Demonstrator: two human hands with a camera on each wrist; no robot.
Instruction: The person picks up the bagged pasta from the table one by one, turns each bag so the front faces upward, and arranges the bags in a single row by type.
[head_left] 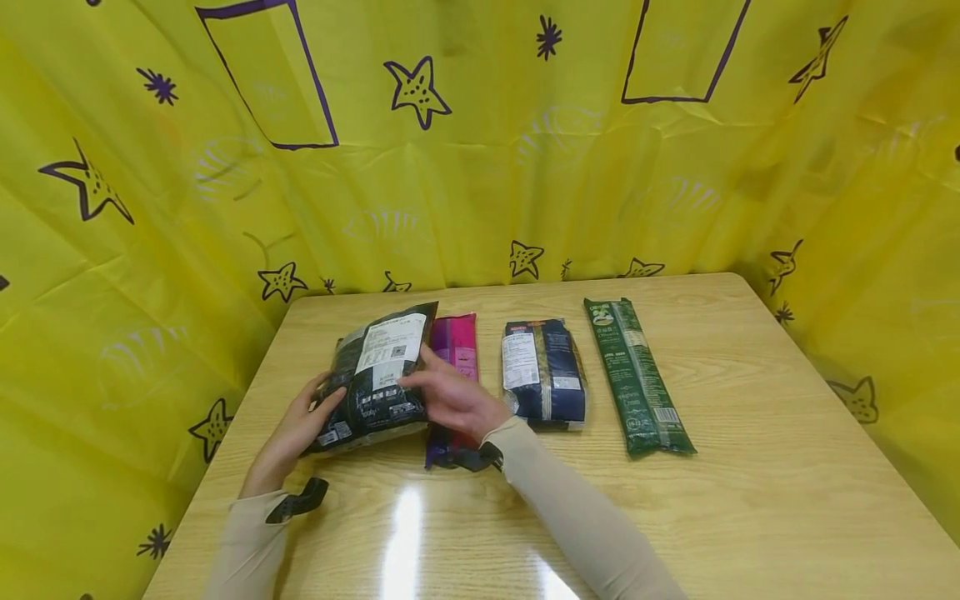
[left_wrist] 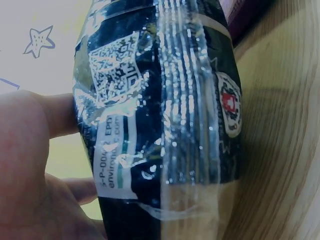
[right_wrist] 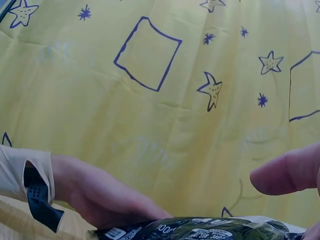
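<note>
Tilted above the left part of the table is a plump black plastic food bag (head_left: 393,354) with a white printed label; its contents cannot be told. My left hand (head_left: 292,433) grips its lower left side. At the right edge my right hand (head_left: 467,402) holds it, thumb over the labelled face and the other fingers partly hidden. The left wrist view shows the bag's ribbed end seam (left_wrist: 182,100) and a QR code. In the right wrist view, the right thumb (right_wrist: 285,172) is seen above the bag. Partly behind the bag and right hand lies a pink and purple packet (head_left: 463,337).
A navy packet (head_left: 555,367) with a white label lies right of the pink one. Farther right is a long green packet (head_left: 641,375). The wooden table (head_left: 765,467) has a yellow patterned curtain (head_left: 480,183) behind it and at the sides.
</note>
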